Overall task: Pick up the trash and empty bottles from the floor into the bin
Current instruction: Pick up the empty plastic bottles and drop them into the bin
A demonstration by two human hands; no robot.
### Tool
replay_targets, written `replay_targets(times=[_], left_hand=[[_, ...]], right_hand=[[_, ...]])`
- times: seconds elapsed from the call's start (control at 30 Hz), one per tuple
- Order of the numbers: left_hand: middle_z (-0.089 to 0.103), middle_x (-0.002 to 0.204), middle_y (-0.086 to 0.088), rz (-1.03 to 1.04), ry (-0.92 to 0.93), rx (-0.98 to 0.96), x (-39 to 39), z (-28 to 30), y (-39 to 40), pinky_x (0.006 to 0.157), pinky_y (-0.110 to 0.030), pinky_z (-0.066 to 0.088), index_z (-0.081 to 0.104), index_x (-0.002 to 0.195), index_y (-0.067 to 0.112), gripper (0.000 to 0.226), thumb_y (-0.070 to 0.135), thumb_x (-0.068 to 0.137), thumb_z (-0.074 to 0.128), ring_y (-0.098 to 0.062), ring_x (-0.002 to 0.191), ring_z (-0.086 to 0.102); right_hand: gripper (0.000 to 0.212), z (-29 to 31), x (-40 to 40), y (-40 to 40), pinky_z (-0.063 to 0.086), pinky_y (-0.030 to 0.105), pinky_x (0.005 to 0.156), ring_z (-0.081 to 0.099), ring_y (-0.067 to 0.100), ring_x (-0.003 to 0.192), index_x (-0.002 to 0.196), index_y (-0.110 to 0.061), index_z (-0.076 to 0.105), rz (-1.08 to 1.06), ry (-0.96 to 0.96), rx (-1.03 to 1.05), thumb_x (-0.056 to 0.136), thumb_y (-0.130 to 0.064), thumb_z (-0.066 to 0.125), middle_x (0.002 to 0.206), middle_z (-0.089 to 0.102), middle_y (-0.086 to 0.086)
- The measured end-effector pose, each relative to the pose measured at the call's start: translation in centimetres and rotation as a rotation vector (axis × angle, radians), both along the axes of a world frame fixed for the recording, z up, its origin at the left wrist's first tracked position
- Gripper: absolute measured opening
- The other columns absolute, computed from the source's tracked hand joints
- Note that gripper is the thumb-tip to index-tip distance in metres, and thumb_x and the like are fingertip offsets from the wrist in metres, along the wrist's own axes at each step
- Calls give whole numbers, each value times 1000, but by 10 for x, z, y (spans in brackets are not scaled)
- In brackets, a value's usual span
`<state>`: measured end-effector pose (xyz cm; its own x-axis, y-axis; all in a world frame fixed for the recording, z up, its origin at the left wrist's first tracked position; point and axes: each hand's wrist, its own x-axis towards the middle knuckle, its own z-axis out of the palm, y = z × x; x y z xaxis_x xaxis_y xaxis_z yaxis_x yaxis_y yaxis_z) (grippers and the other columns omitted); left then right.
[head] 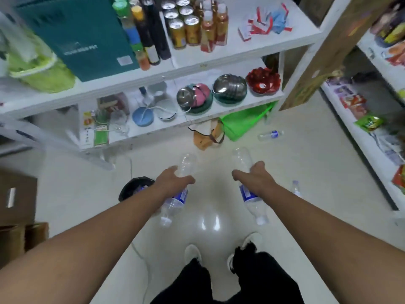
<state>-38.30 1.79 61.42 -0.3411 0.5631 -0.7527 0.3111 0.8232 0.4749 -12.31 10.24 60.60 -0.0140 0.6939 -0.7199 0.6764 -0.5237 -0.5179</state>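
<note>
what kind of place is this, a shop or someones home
Most likely a small shop. White shelving carries rows of drink cans and bottles, stacked metal bowls sit on a lower shelf, and packaged snacks line the rack on the right.

Small shop — stocked shelves [241, 55], drink cans [185, 29], packaged snacks [368, 122].

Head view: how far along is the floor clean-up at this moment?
Midway. Done: the black round bin seems to hold something blue already, though it's blurred. In hand: the left hand and right hand each grip a clear plastic bottle with a blue label. Left: a clear bottle lying near the green bag and another beside the right forearm.
</note>
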Motion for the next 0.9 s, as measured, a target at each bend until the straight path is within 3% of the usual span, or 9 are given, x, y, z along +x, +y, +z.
replay_targets(times=[0.1,0.2,0.27,0.37,0.5,0.63,0.7,0.8,0.9], left_hand=[[58,155,-13,49,23,-42,-66,-4,-41,112,-44,50,47,160,12,91,54,87,82,-35,136,60],[76,119,-12,186,5,5,-110,-3,-76,94,-40,59,73,125,13,47,45,91,80,-33,110,72],[78,104,-18,314,-21,10,-125,4,-97,81,-37,57,75,107,12,35,41,89,78,-36,94,75],[76,100,-17,478,-39,-37,-136,9,-123,79,-40,59,67,102,13,48,49,71,67,-34,88,75],[71,111,-13,657,-33,-119,-145,-8,-149,76,-37,59,56,129,9,83,56,62,68,-29,91,72],[63,144,-13,768,43,-135,-156,-39,-162,102,-45,58,38,163,15,99,51,82,83,-34,122,67],[63,145,-9,798,72,-135,-162,-54,-165,106,-46,56,34,165,18,101,51,85,84,-33,124,65],[67,120,1,818,76,-136,-176,-78,-168,100,-39,57,43,158,18,92,55,84,85,-25,110,67],[67,122,1,793,74,-117,-203,-111,-171,97,-36,56,49,155,17,90,57,83,87,-22,110,67]], right_hand=[[72,2,-58,-16,60,44,81,69,33,95,129,-16,29,58,46,-101,78,-40,75,108,59,15],[70,1,-106,-24,58,43,79,68,33,98,129,-16,29,196,50,-118,80,-38,73,109,58,15],[69,-4,-132,-24,58,41,76,68,32,97,129,-15,30,273,50,-124,81,-37,75,109,57,13],[71,-16,-169,-20,53,33,64,68,26,89,132,-16,32,379,61,-131,84,-39,78,106,59,10],[82,-44,-210,-14,59,46,93,65,31,108,144,-14,32,512,68,-191,85,-44,81,125,57,13],[95,-71,-245,-12,54,48,104,59,32,122,156,-10,30,574,88,-247,87,-47,83,142,51,14],[96,-84,-259,-15,56,43,94,60,30,118,157,-10,31,585,103,-262,87,-50,84,142,51,13],[91,-103,-281,-23,52,33,69,64,19,97,151,-12,38,593,110,-298,86,-55,84,123,55,6],[70,-131,-304,-34,55,35,73,65,17,91,129,-21,43,580,79,-318,85,-57,84,101,56,-5]])
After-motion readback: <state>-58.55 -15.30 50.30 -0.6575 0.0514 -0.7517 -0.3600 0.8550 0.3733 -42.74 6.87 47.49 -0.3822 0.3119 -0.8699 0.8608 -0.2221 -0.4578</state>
